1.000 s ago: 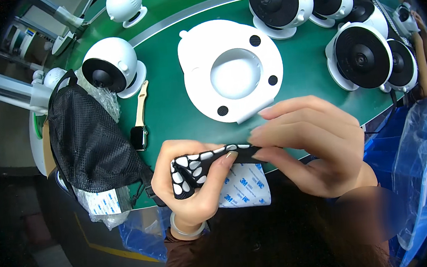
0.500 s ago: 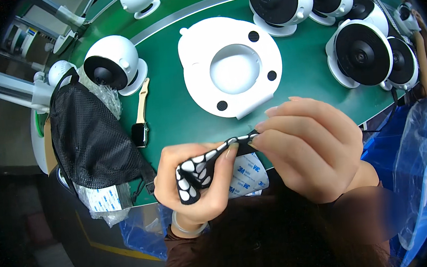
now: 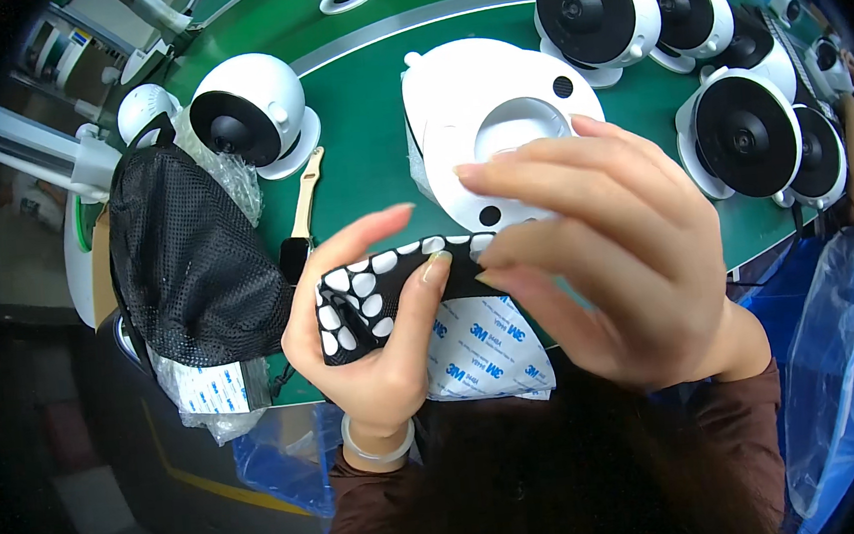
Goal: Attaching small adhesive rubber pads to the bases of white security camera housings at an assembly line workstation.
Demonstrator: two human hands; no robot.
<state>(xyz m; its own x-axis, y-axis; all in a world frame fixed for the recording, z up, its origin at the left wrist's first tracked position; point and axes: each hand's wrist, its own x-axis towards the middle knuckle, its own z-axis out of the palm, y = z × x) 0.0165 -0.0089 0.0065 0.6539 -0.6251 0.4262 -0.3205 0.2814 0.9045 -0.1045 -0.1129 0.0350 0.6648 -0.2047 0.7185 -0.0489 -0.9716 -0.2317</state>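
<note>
My left hand [image 3: 378, 346] is closed on a bent black sheet [image 3: 411, 293] with rows of white rounded spots, its thumb pressing on the front. White release paper [image 3: 489, 347] with blue print hangs just below the sheet. At the sheet's right end, the thumb and a fingertip of my right hand [image 3: 627, 261] come together. Motion blurs that hand, and what lies between the tips is hidden; another finger is stretched out above. Beyond my hands a white rounded housing [image 3: 453, 84] with a round opening lies on the table, black round pads on its face, partly covered by my right hand.
White ball-shaped devices with black fronts [image 3: 748, 144] stand in a group at the right. Another such device [image 3: 249, 105] stands at the left, beside a black mesh bag [image 3: 202, 275] and a watch with a pale strap [image 3: 309, 191]. Blue plastic [image 3: 834, 335] hangs at the right edge.
The spotted sheet is spread wider and shows more of its front, with more release paper visible below. My right hand's upper fingers have lifted and spread, and my left index finger has straightened.
</note>
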